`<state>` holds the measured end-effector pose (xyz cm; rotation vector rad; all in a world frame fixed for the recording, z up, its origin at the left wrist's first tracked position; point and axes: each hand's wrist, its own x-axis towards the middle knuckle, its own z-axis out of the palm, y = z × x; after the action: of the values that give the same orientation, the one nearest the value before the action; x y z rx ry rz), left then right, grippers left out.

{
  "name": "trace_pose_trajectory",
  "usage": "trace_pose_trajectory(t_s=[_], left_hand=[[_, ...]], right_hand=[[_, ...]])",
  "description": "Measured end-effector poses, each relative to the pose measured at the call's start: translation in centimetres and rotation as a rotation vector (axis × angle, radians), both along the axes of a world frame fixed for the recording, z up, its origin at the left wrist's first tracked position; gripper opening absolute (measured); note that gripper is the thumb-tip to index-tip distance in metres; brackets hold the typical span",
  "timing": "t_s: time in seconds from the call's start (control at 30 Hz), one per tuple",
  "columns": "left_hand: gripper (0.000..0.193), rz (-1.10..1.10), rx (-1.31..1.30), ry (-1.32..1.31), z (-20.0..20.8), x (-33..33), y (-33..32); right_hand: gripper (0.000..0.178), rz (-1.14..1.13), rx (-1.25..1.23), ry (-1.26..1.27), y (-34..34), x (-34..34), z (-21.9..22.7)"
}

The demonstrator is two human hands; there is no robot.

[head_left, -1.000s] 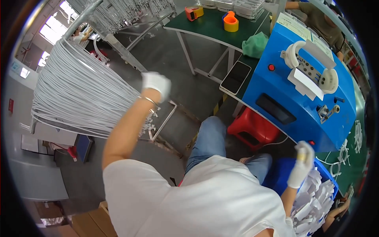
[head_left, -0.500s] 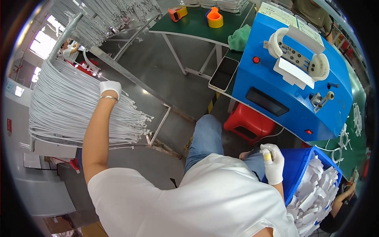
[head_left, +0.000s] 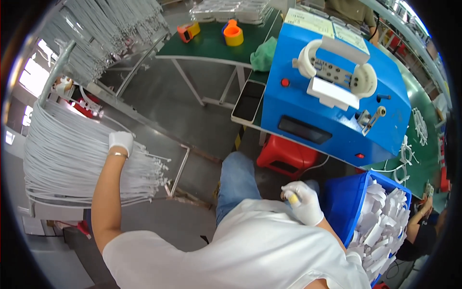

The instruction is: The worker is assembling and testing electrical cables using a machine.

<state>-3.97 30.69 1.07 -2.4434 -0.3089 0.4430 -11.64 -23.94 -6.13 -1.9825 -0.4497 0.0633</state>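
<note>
My left hand [head_left: 120, 142], in a white glove with a bracelet at the wrist, reaches to the outer side of a thick bundle of white cables [head_left: 72, 154] draped over a metal rack. Its fingers are mostly hidden, but they look closed round a white cable that stands slightly off the bundle. Over my lap, next to the blue bin, my right hand [head_left: 304, 202] is gloved too. Its fingers are curled in, with a yellow patch at one fingertip, and no held thing shows.
A blue machine [head_left: 332, 96] with white curved holders stands on the bench ahead right. Below it sits a red stool [head_left: 286, 156]. The blue bin [head_left: 346, 202] holds white paper scraps [head_left: 380, 221]. A phone-like device [head_left: 249, 102], green cloth [head_left: 263, 54] and orange tape dispenser [head_left: 233, 34] lie farther off.
My view has swung, so the bench and machine sit farther left. My right hand has moved left over my lap, away from the blue bin. The left hand stays at the cables.
</note>
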Motion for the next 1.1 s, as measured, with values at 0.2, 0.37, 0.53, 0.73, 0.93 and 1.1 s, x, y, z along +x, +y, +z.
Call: trace_pose_trajectory(t_s=[0.2, 0.37, 0.53, 0.73, 0.93, 1.1], left_hand=[[0.01, -0.252, -0.574, -0.12, 2.7, 0.3, -8.6], [0.01, -0.19, -1.47, 0.09, 2.5, 1.0, -19.3], [0.012, -0.164, -2.03, 0.327, -4.9, -0.7, -29.4], [0.021, 0.356, -2.579, 0.939, -9.7, -3.5, -38.9], [0.034, 0.0, -2.602, 1.017, -6.8, -1.3, -39.7], [0.017, -0.574, -1.945, 0.191, -2.6, 3.1, -35.4]], right_hand=[[0.009, -0.124, -0.028, 0.121, 0.2, -0.6, 0.2], [0.017, 0.006, -0.025, 0.106, 0.9, 0.2, 1.0], [0.03, -0.111, 0.048, -0.3, 0.4, 1.1, 3.4], [0.03, -0.064, 0.209, -0.338, -1.5, 1.3, 6.6], [0.019, 0.002, 0.337, 0.156, -0.6, 4.1, 8.6], [0.009, -0.106, 0.574, 0.377, 0.5, 5.3, 9.3]])
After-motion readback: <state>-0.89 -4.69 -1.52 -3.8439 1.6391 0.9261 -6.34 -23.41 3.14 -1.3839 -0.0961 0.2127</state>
